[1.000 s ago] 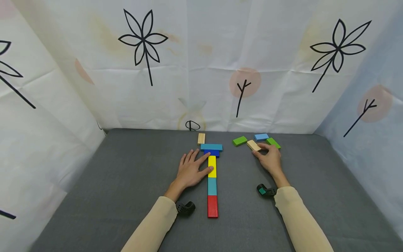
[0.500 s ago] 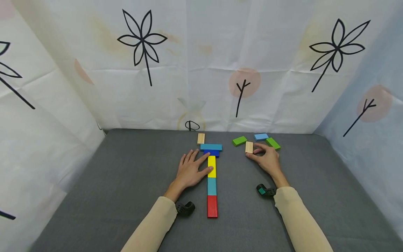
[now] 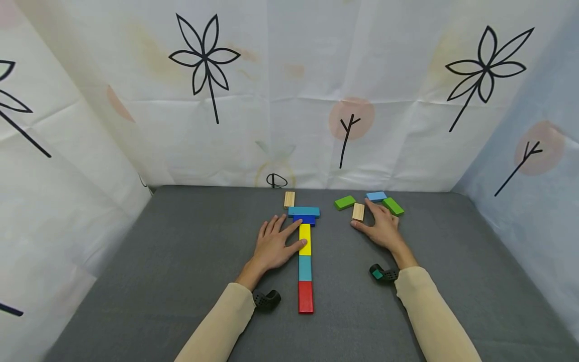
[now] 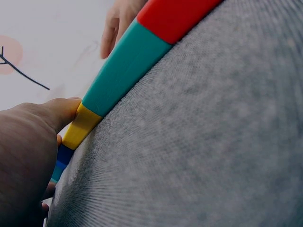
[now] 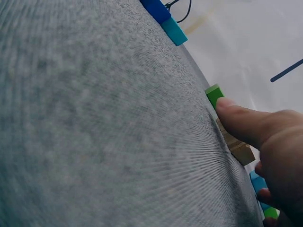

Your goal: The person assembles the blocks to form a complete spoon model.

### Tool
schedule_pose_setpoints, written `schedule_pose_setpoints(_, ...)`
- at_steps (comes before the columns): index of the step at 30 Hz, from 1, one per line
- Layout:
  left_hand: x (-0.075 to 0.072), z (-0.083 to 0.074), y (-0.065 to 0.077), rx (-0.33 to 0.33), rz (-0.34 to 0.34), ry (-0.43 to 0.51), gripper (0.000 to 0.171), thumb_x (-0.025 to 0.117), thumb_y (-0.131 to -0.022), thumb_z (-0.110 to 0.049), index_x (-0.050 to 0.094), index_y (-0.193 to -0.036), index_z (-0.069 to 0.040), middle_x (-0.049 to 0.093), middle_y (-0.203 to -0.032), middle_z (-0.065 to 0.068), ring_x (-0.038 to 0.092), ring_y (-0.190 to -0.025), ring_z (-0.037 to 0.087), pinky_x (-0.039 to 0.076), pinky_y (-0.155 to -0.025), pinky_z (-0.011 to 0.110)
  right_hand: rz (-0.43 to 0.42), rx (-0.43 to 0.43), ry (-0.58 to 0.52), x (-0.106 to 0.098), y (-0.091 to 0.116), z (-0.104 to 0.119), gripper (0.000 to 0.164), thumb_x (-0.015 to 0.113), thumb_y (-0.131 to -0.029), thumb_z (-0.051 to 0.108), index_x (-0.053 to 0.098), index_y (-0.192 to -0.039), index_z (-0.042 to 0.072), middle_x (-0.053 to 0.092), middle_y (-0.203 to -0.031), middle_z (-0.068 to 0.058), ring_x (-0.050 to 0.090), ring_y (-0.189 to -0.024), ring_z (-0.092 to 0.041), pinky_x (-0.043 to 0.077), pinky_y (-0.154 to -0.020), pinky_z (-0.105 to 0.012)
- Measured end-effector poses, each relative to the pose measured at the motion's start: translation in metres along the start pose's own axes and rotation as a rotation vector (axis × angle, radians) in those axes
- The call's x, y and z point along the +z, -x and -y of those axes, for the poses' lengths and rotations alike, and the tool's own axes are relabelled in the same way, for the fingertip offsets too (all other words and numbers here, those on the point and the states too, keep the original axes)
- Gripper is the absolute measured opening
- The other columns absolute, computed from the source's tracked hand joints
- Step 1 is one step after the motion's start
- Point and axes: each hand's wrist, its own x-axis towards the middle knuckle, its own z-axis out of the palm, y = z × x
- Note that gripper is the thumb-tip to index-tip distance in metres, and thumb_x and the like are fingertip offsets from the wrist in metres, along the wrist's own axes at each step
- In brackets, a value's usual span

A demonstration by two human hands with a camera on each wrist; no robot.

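Observation:
My left hand (image 3: 272, 248) lies with its fingers spread beside the column of blocks. Its thumb rests on the yellow block (image 3: 305, 232), and its index fingertip is at the dark blue block (image 3: 305, 219). Below the yellow one lie a teal block (image 3: 305, 268) and a red block (image 3: 305, 296); a longer blue block (image 3: 304, 211) crosses the top. The right hand (image 3: 384, 230) is spread around a plain wooden block (image 3: 358, 211), thumb by its near edge and index finger beyond its far right corner. In the right wrist view the thumb partly hides this wooden block (image 5: 242, 152).
Two green blocks (image 3: 345, 202) and a light blue block (image 3: 376, 196) lie around the right hand. Another wooden block (image 3: 289, 199) lies behind the column's top. A patterned white cloth (image 3: 307, 141) rises behind the grey table (image 3: 181, 281).
My right hand has turned the wooden block from slanted to nearly straight and slid it slightly left, then loosened its fingers from it. The left hand stays in place.

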Motion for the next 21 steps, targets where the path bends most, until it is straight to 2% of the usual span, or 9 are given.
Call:
schedule_pose_setpoints(3, -0.0002, -0.0003, -0.0001, 0.002, -0.002, 0.000, 0.065, 0.051, -0.100, -0.059, 0.042, -0.157, -0.030, 0.026, -0.165, 0.014, 0.015, -0.154, 0.037, 0.004, -0.121, 0.058, 0.013, -0.022, -0.012, 0.0013, 0.0000, -0.0020, 0.081, 0.069, -0.097, 0.038, 0.030, -0.159, 0.002, 0.036, -0.155, -0.028, 0.020, -0.145, -0.048, 0.011, -0.107, -0.068)
schedule_pose_setpoints(10, -0.0013, -0.0014, 0.0004, 0.006, -0.007, 0.010, 0.064, 0.052, -0.100, -0.058, 0.043, -0.157, -0.029, 0.027, -0.165, 0.015, 0.015, -0.153, 0.038, 0.004, -0.121, 0.059, -0.054, -0.039, -0.010, 0.0033, 0.0007, -0.0049, 0.071, 0.074, -0.095, 0.030, 0.044, -0.151, 0.000, 0.040, -0.150, -0.030, 0.027, -0.135, -0.053, 0.016, -0.102, -0.069)
schedule_pose_setpoints(21, 0.0009, 0.0001, 0.0000, 0.008, -0.011, -0.001, 0.064, 0.051, -0.100, -0.059, 0.043, -0.156, -0.030, 0.027, -0.165, 0.015, 0.015, -0.153, 0.038, 0.005, -0.121, 0.059, -0.046, -0.003, -0.047, -0.0006, 0.0025, 0.0033, 0.067, 0.076, -0.093, 0.027, 0.048, -0.145, -0.004, 0.040, -0.141, -0.035, 0.032, -0.128, -0.054, 0.020, -0.099, -0.071)
